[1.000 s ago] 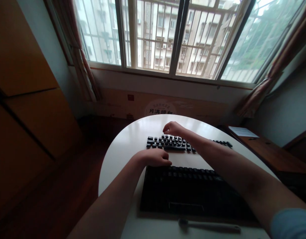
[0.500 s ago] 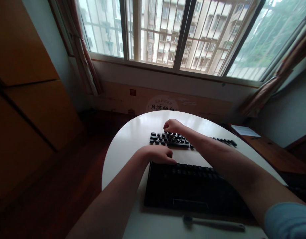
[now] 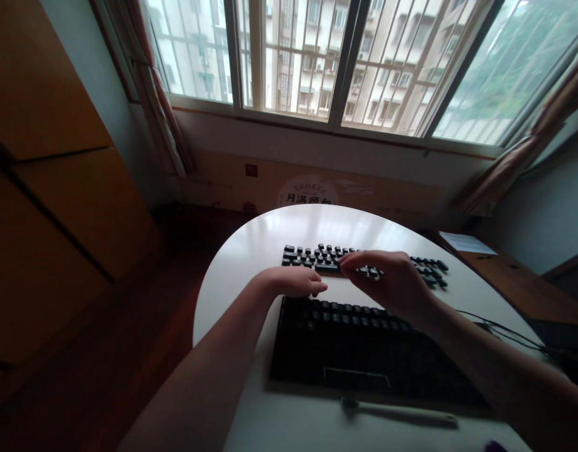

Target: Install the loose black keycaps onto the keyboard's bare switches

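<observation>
A black keyboard (image 3: 312, 351) lies on the round white table (image 3: 232, 276), with keys showing in rows along its far side and a dark, bare-looking area nearer me. Beyond it, loose black keycaps (image 3: 290, 258) stand in rows. My left hand (image 3: 295, 282) hovers at the keyboard's far left corner, fingers curled in; whatever they hold is hidden. My right hand (image 3: 390, 276) reaches over the loose keycaps, thumb and forefinger pinched at the end of a long keycap (image 3: 327, 269). Whether a small piece sits in that pinch is too fine to see.
A slim brush with a grey handle (image 3: 411, 415) lies between the keyboard and me. Thin black cables (image 3: 505, 333) run off the table's right side. A wooden desk (image 3: 514, 270) with a paper sheet (image 3: 467, 243) stands at the right, below the barred window.
My right hand has come back toward me and to the right, from the far keycap rows to the near row, uncovering keycaps. My left hand has lifted slightly off the keyboard's far edge.
</observation>
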`<state>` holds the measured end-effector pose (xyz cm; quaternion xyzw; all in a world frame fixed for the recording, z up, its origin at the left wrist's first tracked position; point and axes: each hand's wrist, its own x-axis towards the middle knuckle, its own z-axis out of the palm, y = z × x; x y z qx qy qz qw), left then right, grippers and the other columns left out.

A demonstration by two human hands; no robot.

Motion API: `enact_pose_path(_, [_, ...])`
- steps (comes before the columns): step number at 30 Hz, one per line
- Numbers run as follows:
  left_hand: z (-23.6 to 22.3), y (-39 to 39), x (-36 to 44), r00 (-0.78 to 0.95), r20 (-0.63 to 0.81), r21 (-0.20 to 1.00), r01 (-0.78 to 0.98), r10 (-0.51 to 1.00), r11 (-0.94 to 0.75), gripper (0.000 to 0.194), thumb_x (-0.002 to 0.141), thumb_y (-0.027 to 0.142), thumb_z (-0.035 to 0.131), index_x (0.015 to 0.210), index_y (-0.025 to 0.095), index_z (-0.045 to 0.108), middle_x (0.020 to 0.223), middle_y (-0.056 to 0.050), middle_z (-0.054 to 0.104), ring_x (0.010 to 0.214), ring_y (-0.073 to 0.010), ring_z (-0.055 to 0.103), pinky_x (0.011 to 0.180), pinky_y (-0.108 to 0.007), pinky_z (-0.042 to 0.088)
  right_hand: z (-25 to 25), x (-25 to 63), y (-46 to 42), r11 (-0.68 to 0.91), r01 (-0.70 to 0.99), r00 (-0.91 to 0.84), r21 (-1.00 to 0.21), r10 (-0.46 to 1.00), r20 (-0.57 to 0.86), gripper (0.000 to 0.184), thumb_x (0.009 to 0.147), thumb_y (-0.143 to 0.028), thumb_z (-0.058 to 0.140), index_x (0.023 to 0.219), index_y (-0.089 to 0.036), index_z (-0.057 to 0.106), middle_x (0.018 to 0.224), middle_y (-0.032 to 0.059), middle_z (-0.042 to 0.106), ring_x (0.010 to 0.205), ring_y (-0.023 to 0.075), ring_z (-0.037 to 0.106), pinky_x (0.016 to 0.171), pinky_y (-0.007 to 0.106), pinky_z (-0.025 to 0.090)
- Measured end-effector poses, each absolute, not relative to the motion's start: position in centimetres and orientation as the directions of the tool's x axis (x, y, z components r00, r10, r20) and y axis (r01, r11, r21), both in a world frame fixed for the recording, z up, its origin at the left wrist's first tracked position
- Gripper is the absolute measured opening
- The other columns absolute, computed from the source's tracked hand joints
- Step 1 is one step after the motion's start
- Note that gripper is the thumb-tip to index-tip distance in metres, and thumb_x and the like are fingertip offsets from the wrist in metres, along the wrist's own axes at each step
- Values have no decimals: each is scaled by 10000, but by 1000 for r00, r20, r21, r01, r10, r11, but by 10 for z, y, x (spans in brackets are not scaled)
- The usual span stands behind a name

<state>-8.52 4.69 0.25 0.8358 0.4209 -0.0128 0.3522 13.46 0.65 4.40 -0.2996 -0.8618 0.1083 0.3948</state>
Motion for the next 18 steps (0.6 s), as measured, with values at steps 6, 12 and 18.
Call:
enact_pose_path(6, [8, 47, -98, 718, -381, 661, 652, 583, -370, 437, 712, 549, 723, 911, 173, 623, 801, 2, 603, 737, -163, 542, 616, -262, 403, 17, 141, -35, 839, 342, -588, -423, 542, 600, 109, 896, -181, 624, 924, -246, 707, 953, 12, 763, 807, 159, 716, 713, 304, 565])
enact_pose_path(12, [10, 47, -103, 710, -416, 701, 649, 569, -297, 540, 580, 457, 824, 988, 187, 595, 788, 35, 551, 726, -151, 515, 603, -257, 400, -20, 126, -24, 847, 353, -658, -398, 527, 537, 125, 854, -138, 627, 889, -224, 710, 810, 23, 746, 745, 175, 675, 716, 330, 486])
enact_pose_path(18, [10, 45, -100, 699, -418, 670, 668, 580, -323, 593, 570, 482, 836, 1023, 185, 593, 854, 18, 569, 790, -171, 534, 653, -268, 436, -26, 124, -27, 876, 294, -701, -383, 470, 536, 143, 853, -141, 644, 924, -244, 713, 857, 17, 756, 830, 190, 648, 816, 368, 464])
